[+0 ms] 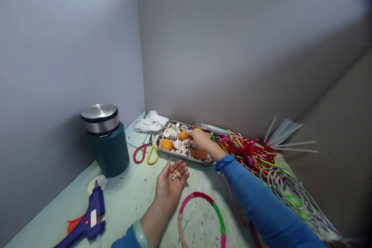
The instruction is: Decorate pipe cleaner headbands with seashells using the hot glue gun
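Note:
My left hand (171, 184) is turned palm up and cupped, with a few small white shells (176, 175) lying on the fingers. My right hand (200, 140) reaches into a metal tray (186, 157) filled with shells, its fingertips pinched down among them beside an orange shell piece (183, 135). What those fingertips grip, if anything, is too small to make out. Other orange pieces (166, 144) and white shells lie in the tray. Below my hands, a ring wrapped in pink, red and green (218, 217) rests on the table, cut off by the lower frame edge.
Scissors with red and yellow handles (152, 155) lie left of the tray. A green metal-lidded canister (109, 151) and a blue glue gun (94, 211) with a red light stand at left. Tangled colourful pipe cleaners (247, 149) cover the right side. Grey panels (232, 46) enclose the table.

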`<control>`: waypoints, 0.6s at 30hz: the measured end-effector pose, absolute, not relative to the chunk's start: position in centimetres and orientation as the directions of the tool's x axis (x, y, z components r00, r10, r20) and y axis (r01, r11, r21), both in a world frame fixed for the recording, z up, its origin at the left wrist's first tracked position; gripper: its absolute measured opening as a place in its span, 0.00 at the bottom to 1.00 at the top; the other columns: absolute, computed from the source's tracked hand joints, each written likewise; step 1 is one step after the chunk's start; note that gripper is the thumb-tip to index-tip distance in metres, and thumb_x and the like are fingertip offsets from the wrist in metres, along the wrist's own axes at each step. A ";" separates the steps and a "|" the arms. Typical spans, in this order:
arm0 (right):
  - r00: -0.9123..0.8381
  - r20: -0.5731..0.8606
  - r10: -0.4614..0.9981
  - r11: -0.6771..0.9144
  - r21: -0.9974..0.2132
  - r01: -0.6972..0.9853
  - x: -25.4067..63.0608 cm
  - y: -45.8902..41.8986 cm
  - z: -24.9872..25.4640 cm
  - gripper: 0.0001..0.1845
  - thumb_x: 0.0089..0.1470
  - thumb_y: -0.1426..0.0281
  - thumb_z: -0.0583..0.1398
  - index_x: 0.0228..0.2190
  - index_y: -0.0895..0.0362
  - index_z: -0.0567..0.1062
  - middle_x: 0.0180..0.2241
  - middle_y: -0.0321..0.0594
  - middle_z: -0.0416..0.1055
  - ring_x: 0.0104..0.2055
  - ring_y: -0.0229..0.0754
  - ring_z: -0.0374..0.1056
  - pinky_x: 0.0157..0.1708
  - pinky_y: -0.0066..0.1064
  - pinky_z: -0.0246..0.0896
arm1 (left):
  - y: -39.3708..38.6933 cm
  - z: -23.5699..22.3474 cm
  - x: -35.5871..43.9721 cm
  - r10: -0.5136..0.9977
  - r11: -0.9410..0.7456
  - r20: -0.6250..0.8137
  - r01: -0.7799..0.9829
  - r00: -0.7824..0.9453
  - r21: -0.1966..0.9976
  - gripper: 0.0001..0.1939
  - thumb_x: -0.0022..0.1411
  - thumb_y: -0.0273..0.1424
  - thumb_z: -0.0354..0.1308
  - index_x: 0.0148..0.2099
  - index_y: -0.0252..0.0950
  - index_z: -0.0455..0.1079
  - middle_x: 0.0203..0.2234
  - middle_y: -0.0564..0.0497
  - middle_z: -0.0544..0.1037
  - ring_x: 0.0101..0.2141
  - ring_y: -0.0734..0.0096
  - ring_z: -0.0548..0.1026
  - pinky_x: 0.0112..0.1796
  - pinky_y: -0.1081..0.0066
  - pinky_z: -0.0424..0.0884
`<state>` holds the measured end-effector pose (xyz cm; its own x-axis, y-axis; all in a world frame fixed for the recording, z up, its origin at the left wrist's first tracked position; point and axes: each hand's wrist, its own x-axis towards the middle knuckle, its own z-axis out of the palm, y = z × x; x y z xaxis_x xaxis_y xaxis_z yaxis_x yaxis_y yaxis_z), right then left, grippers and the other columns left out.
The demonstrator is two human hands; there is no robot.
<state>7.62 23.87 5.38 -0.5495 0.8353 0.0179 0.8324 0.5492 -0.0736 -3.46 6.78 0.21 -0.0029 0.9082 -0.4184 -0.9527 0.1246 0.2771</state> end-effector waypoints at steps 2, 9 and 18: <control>-0.552 0.012 0.834 0.552 -0.041 0.833 7.4 23.3 4.4 0.13 0.52 0.66 0.59 0.37 0.57 0.80 0.38 0.46 0.78 0.41 0.47 0.72 0.37 0.28 0.61 | 6.7 0.2 -3.5 0.909 0.127 -0.417 -0.952 -0.001 0.278 0.15 0.64 0.32 0.50 0.38 0.24 0.72 0.31 0.38 0.77 0.30 0.64 0.77 0.34 0.65 0.74; -0.521 0.106 0.847 0.527 -0.297 0.796 7.4 24.8 6.0 0.19 0.57 0.67 0.55 0.48 0.58 0.74 0.42 0.43 0.77 0.39 0.40 0.71 0.36 0.24 0.60 | 6.6 0.2 -3.5 0.909 0.126 -0.418 -0.951 -0.004 0.282 0.14 0.64 0.32 0.51 0.37 0.24 0.72 0.31 0.38 0.77 0.30 0.64 0.77 0.34 0.65 0.74; -0.565 -0.141 0.813 0.577 0.065 0.814 10.3 21.3 4.9 0.14 0.50 0.60 0.60 0.36 0.55 0.79 0.38 0.45 0.77 0.38 0.46 0.71 0.31 0.28 0.58 | 6.6 0.3 -3.5 0.912 0.133 -0.410 -0.949 0.005 0.285 0.15 0.64 0.32 0.50 0.37 0.24 0.72 0.31 0.38 0.78 0.30 0.64 0.77 0.33 0.65 0.74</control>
<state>10.28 21.32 4.92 -0.5648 0.8131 -0.1413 0.8142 0.5769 0.0652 -3.52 6.56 0.27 0.0047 0.9120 -0.4102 -0.9492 0.1331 0.2852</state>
